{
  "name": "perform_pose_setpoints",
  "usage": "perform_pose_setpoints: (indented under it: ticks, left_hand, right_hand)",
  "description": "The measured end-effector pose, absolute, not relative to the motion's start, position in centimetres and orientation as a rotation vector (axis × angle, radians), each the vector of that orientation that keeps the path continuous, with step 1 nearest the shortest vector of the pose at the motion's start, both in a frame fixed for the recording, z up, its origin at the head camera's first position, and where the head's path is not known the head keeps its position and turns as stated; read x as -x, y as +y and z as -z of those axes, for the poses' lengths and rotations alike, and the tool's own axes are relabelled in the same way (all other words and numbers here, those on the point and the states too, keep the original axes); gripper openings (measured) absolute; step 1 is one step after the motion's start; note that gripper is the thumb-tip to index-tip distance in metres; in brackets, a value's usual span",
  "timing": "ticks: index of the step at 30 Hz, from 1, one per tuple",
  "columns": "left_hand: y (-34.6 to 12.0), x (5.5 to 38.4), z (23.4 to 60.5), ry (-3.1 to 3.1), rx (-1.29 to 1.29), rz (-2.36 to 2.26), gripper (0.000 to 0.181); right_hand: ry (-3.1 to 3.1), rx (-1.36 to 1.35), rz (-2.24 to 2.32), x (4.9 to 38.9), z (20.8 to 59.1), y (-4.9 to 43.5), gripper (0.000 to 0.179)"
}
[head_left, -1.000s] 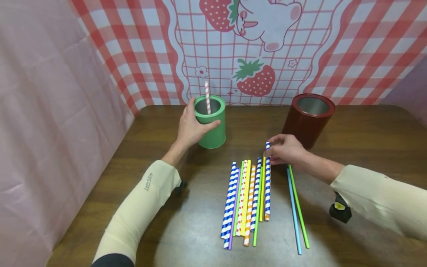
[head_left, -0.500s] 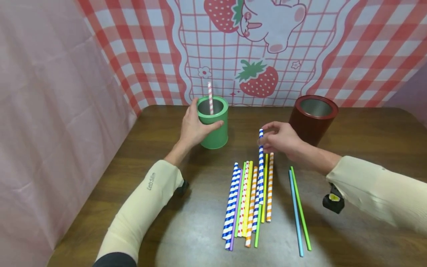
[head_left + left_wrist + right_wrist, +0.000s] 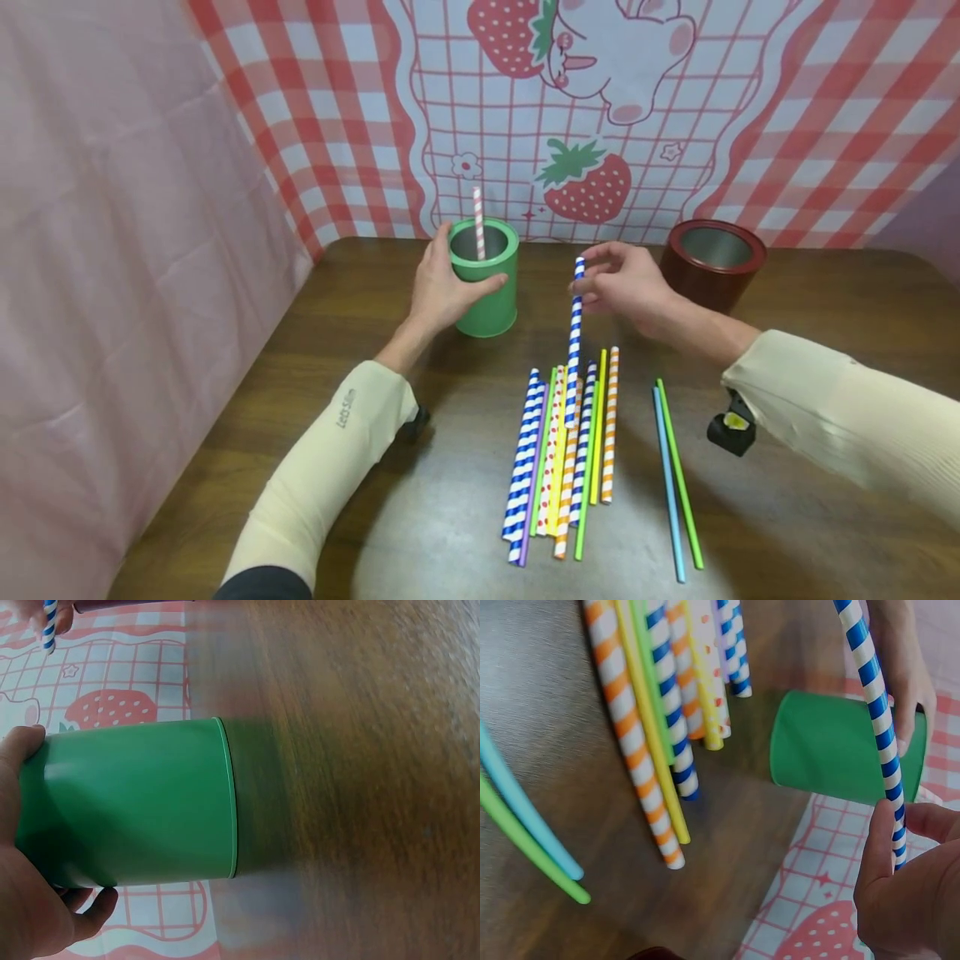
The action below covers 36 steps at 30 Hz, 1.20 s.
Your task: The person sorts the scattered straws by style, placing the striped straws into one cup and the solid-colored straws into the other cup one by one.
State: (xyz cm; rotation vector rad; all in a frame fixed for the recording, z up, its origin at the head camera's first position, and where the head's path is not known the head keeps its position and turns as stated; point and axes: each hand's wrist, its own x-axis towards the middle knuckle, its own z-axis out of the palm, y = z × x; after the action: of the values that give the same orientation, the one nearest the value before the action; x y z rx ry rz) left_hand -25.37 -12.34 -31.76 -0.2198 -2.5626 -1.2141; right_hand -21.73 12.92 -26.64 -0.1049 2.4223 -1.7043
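1. Blue/wht straw [image 3: 574,354], striped, is held above the table by R hand [image 3: 628,287], btwn the two cans; it's gripped nr its far end. Its near end is seen overlapping the row from the head view; whether they touch can't be told.
2. R hand: straw is pinched btwn thumb & fingers.
3. Green can [image 3: 491,304] is gripped by L hand [image 3: 442,287] on its L side, upright on the table; thumb is laid across the front, other fingers are wrapped round the side & back.
4. Pink/wht straw [image 3: 478,218] is propped inside that can, top stuck out above the rim.
5. Row of straws [image 3: 565,508] is laid side by side in front, mixed cols & patterns. Its R edge is formed by an orange/wht straw [image 3: 611,425], w/ a yellow straw [image 3: 599,417] just beside it.
6. Lt-blue straw [image 3: 668,483] & lt-green straw [image 3: 680,475] are laid apart, R of the row; far ends are close, near ends spread.
7. Dk-red can [image 3: 697,283] is set R rear, partly hidden by R hand & wrist.
8. All's backed by a red/wht cloth [image 3: 465,108] w/ strawberries; pink curtain [image 3: 112,208] is hung at L. Wooden table [image 3: 337,321] is seen below.
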Motion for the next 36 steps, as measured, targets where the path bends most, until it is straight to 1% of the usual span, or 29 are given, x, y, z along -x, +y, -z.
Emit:
perform_pose_setpoints:
  ticks: [10, 18, 27, 36]
  left_hand:
    - [-12.2, 25.3, 31.9, -2.553, 0.236, 1.219, 0.1]
    - [-12.3, 25.3, 31.9, -2.556, 0.233, 1.221, 0.102]
    - [-12.4, 25.3, 31.9, -2.559, 0.231, 1.219, 0.102]
    - [-12.4, 25.2, 31.8, -2.556, 0.23, 1.228, 0.102]
  right_hand:
    - [2.42, 0.125, 1.815, 22.8, 25.0, 12.5, 0.045]
    - [2.456, 0.133, 1.927, 24.0, 23.2, 11.3, 0.039]
    - [2.438, 0.052, 2.03, 25.2, 20.8, 9.6, 0.048]
    - [2.368, 0.032, 2.145, 25.9, 18.7, 8.9, 0.048]
